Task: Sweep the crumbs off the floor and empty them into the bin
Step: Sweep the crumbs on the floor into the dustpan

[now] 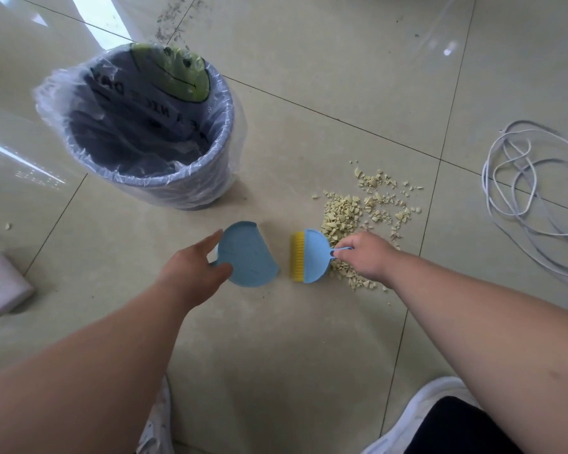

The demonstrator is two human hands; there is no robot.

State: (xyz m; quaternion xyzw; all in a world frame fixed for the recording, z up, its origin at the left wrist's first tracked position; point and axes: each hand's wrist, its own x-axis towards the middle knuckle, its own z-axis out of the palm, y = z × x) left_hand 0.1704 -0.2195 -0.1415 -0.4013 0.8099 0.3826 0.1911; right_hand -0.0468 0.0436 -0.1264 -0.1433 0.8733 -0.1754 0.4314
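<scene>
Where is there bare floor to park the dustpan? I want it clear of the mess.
Bare tile lies in front of the bin, between the pink box and the dustpan, and below both forearms. It is crowded on the right: crumbs surround the brush, and the white cable coils beyond.

Both bare forearms are reaching forward and down from the lower corners, converging toward the middle. The left hand [195, 268] is spreading its fingers, thumb and forefinger curling around the edge of the dustpan [248, 255]. The right hand [364, 255] is turning knuckles up, its fingers curling to pinch the brush [312, 255] by its thin handle.
</scene>
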